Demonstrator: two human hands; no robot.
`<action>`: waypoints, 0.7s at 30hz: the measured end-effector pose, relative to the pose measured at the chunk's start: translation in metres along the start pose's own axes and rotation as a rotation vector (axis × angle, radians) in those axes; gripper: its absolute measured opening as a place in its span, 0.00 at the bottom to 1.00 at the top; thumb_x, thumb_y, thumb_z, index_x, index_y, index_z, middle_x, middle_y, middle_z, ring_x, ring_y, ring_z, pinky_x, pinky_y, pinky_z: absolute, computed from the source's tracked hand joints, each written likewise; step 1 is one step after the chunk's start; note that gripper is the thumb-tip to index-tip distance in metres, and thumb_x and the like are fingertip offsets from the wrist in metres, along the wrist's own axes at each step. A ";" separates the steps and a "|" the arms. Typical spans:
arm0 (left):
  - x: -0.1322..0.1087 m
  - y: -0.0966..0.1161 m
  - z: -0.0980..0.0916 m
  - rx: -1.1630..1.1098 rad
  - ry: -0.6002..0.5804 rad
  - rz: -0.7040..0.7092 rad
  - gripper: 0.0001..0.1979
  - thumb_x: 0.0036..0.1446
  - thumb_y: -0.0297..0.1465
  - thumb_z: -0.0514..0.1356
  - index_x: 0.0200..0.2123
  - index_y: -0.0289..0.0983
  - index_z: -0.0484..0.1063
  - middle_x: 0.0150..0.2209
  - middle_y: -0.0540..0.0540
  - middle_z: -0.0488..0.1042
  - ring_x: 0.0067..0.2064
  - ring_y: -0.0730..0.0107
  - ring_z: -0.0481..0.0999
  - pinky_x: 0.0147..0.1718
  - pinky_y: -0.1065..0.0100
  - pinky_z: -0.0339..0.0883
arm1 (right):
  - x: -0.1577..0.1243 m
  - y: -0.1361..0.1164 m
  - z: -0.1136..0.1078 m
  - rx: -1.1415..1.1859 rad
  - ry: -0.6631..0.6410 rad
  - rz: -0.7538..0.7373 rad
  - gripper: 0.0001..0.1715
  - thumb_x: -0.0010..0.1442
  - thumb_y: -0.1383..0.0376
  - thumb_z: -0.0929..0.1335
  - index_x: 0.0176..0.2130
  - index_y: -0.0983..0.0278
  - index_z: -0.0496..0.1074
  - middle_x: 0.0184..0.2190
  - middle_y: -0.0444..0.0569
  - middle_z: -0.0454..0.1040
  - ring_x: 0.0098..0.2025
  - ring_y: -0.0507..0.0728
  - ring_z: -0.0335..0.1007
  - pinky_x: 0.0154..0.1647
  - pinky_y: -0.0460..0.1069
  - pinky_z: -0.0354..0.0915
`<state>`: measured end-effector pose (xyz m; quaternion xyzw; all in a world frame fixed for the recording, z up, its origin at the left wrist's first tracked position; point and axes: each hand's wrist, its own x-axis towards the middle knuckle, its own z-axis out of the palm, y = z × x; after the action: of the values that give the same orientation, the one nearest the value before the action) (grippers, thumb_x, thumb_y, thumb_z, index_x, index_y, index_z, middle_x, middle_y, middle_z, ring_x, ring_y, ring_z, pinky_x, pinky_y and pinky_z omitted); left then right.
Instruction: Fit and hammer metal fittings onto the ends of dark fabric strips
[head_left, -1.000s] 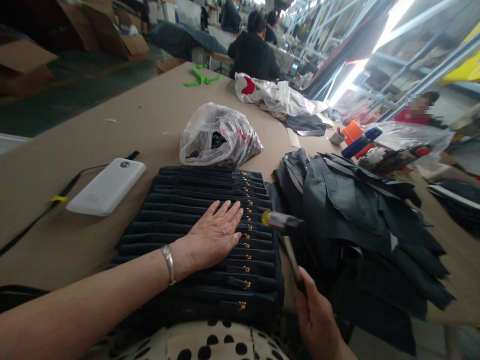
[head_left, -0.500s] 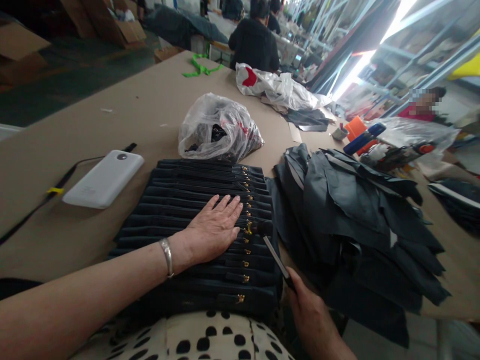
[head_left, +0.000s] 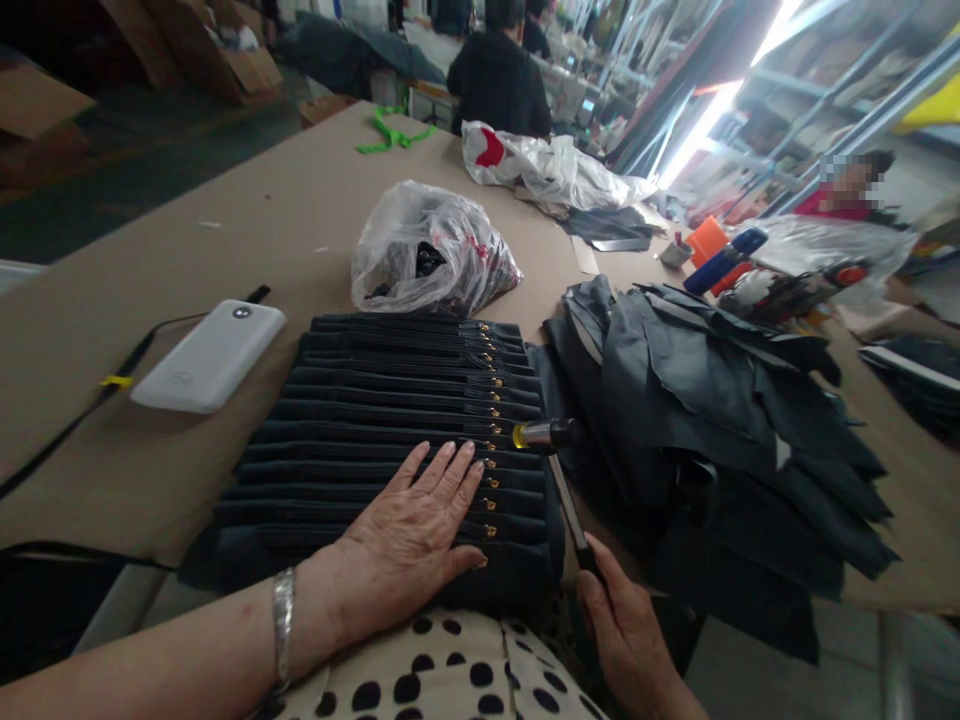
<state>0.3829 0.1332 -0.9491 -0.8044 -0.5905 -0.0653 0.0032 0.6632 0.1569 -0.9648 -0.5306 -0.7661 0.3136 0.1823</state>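
Flat on the near rows of the stacked dark zipper pieces (head_left: 390,440), the left hand (head_left: 416,535) lies palm down with its fingers spread, fingertips close to the column of small gold pulls at the stack's right edge; a silver bangle (head_left: 283,625) circles the wrist. The right hand (head_left: 630,640) is closed around the lower end of a hammer (head_left: 559,470), whose thin handle slants up and left so that the dark head with its yellow tip hangs just over the right edge of the stack, near the pulls. The stack sits at the near edge of the table (head_left: 247,210), overlapping rows running left to right, right in front of the person's polka-dot clothing (head_left: 450,680). No writing can be read anywhere. Just right of the stack lies a heap of dark grey fabric cuts (head_left: 712,400); behind it a clear plastic bag (head_left: 431,250) holds dark items, and to the left a white power bank (head_left: 210,355) rests beside a black strap (head_left: 75,425). Farther along the brown tabletop are a white bag with red print (head_left: 547,175), a green ribbon (head_left: 394,132) and an orange and blue cluster of tools (head_left: 716,260). Another person in black (head_left: 499,80) sits with back turned at the far end, among cardboard boxes and metal racking.
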 end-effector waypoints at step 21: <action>0.039 -0.019 -0.001 0.058 0.052 -0.081 0.27 0.61 0.38 0.43 0.59 0.30 0.56 0.63 0.37 0.53 0.63 0.54 0.52 0.61 0.52 0.42 | 0.040 -0.016 -0.009 -0.136 0.103 -0.219 0.25 0.64 0.62 0.56 0.58 0.67 0.58 0.49 0.56 0.72 0.48 0.58 0.70 0.46 0.49 0.68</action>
<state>0.3758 0.1757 -0.9451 -0.7773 -0.6241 -0.0690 0.0393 0.6428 0.1931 -0.9497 -0.4706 -0.8284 0.2114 0.2182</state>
